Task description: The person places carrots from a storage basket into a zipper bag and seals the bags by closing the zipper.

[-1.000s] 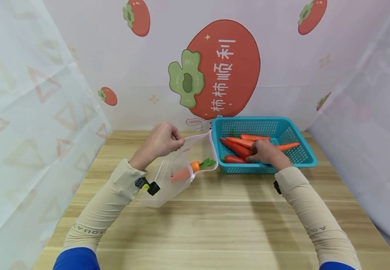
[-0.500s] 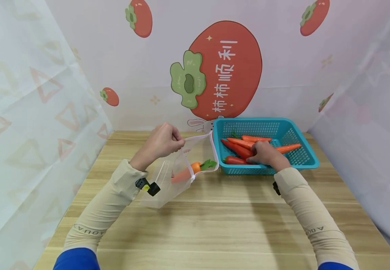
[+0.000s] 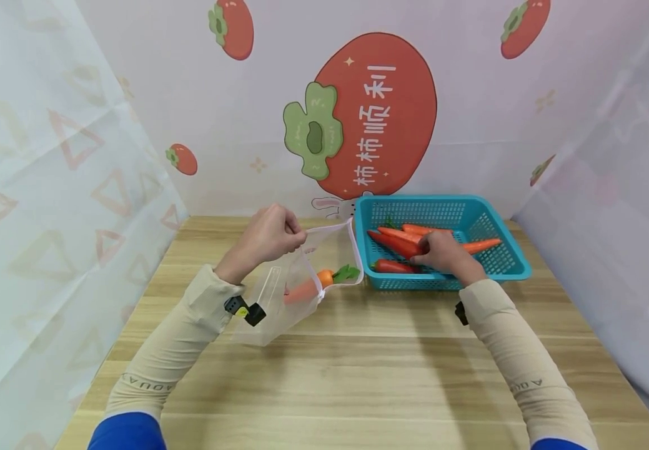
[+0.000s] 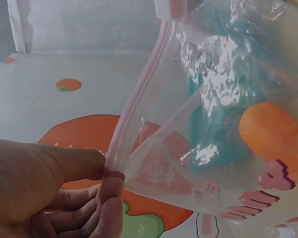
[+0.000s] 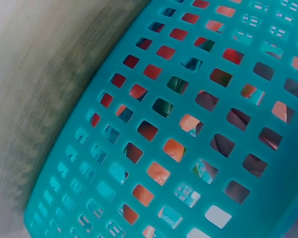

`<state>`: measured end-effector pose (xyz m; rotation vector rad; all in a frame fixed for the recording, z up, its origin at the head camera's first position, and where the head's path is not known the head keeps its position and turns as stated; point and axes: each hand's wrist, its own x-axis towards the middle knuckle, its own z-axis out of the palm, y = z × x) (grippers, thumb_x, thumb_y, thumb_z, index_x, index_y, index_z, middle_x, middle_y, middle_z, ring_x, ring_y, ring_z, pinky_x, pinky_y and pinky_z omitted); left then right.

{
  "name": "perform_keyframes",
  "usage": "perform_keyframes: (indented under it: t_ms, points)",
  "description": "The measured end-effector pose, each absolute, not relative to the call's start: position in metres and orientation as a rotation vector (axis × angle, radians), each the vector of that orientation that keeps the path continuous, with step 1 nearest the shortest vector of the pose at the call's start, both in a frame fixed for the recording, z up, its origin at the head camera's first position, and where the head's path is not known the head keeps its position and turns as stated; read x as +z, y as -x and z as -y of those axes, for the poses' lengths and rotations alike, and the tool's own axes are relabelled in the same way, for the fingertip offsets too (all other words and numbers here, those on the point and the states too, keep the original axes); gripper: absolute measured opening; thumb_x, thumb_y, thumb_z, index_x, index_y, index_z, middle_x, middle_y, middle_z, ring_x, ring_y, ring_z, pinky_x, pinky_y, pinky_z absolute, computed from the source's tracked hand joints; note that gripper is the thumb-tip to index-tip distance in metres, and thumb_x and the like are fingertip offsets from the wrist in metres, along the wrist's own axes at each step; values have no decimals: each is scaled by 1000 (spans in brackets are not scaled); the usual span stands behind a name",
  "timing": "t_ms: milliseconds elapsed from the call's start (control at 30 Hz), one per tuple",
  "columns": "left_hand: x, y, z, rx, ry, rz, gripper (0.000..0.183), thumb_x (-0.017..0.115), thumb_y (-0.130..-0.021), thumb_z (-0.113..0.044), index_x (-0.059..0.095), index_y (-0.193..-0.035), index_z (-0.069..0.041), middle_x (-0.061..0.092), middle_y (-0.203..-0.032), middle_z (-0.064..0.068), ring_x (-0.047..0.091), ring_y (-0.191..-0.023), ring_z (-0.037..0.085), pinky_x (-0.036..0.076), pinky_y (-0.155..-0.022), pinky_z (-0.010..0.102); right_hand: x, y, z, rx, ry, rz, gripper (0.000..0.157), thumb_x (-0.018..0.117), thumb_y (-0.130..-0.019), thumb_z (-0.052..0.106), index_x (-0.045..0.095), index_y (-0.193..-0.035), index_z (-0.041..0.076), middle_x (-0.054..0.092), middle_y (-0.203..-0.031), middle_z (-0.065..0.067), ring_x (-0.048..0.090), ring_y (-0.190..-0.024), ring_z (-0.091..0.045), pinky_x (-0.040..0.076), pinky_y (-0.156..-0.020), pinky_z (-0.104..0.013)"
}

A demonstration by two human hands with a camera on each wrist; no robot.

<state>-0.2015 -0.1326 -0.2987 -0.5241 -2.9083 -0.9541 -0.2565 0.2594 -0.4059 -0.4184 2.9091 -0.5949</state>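
My left hand (image 3: 272,234) pinches the rim of a clear zip bag (image 3: 279,325) between thumb and fingertips. The bag's mouth is spread toward the basket, and its slider shows at the top of the left wrist view. Inside the bag lies an orange carrot (image 3: 304,289) with green leaves at the mouth. My right hand (image 3: 442,253) reaches into the blue basket (image 3: 510,265) and grips a long red pepper (image 3: 393,242) at its right end. Below it lies another red pepper (image 3: 393,267). In the right wrist view, the basket wall (image 5: 154,129) hides most of the hand.
Several orange carrots lie in the basket, one carrot (image 3: 481,245) to the right of my hand. The basket stands at the back of the wooden table (image 3: 369,375), against a printed cloth backdrop (image 3: 234,144). Cloth walls rise on both sides.
My right hand has lifted the long red pepper slightly, widening the gap above the lower red pepper. The left hand and the bag stay put.
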Motion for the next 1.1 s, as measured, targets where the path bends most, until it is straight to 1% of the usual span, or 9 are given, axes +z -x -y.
perform_keyframes:
  t_ms: [100,367,500,600,633,700,833,867,1100]
  points:
    - [-298,201,133,-951,517,2914,18,64,-84,-12,77,-72,-12,69,-60,-2,59,-54,13,42,-53,26,-406,257,-261,-667,388,-2919,38,75,-98,25,72,-121,-5,73,-117,-26,68,-95,-31,59,-84,-49]
    - [-295,200,132,-954,518,2914,18,63,-84,-12,78,-73,-11,69,-61,-2,58,-53,12,41,-51,25,-403,256,-261,-851,360,-3000,45,71,-100,26,67,-131,-7,72,-124,-29,69,-109,-40,58,-94,-57]
    - [-296,200,131,-953,524,2914,18,63,-83,-12,78,-73,-12,69,-60,-2,57,-53,12,41,-51,25,-399,254,-258,-885,354,-3021,49,71,-100,27,66,-135,-7,71,-127,-29,69,-112,-42,57,-96,-58]
    - [-297,200,131,-961,521,2919,18,63,-83,-11,78,-73,-11,69,-60,-2,57,-53,12,42,-51,24,-398,253,-257,-883,353,-3024,49,72,-100,27,66,-136,-6,71,-127,-28,69,-113,-41,54,-100,-60]
    - [-297,200,131,-962,517,2920,18,63,-83,-11,78,-73,-11,69,-60,-2,56,-52,12,43,-51,24,-398,253,-257,-884,355,-3023,49,72,-100,27,65,-136,-6,71,-127,-28,69,-114,-41,50,-106,-61]
    - [-298,200,131,-959,515,2923,18,63,-83,-11,78,-73,-12,69,-60,-2,56,-52,12,43,-51,24,-397,254,-258,-874,359,-3023,48,71,-100,27,66,-135,-6,71,-127,-29,69,-114,-42,49,-107,-62]
    - [-299,200,130,-950,519,2924,18,64,-84,-11,78,-73,-12,69,-61,-2,57,-53,12,42,-51,24,-391,252,-260,-848,377,-3028,46,71,-101,27,68,-133,-6,71,-127,-29,70,-113,-41,53,-104,-60]
    - [-299,200,130,-949,522,2923,18,64,-84,-11,78,-73,-12,70,-61,-2,57,-53,12,42,-51,24,-388,251,-260,-841,383,-3028,45,71,-101,27,68,-132,-5,71,-127,-29,70,-113,-41,57,-98,-60]
    - [-297,199,130,-947,524,2910,19,63,-84,-11,78,-72,-12,70,-60,-1,59,-54,12,42,-51,25,-371,244,-265,-800,402,-3028,43,70,-101,27,70,-130,-5,72,-126,-28,71,-112,-41,58,-96,-58]
